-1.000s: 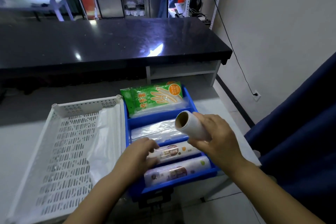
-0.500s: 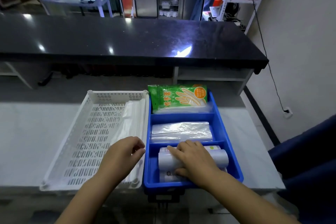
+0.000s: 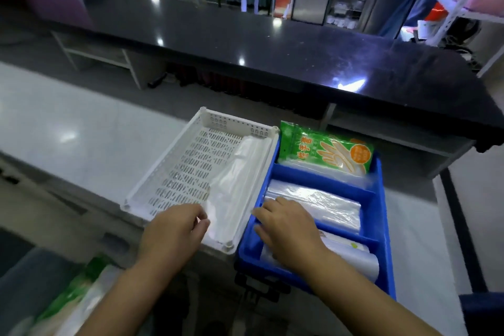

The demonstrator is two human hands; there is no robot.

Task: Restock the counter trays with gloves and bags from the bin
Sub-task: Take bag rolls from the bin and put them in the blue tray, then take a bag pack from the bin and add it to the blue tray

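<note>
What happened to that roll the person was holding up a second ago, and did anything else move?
The right hand brought the roll down into the nearest compartment of the blue tray and now rests flat on it. The left hand left the blue tray for the white basket. The green glove packet and clear bags stayed put.

White counter (image 3: 81, 150) carries two trays touching side by side: white slotted tray (image 3: 174, 172) on left, blue divided tray (image 3: 377, 199) on right, overhanging the near edge.
</note>
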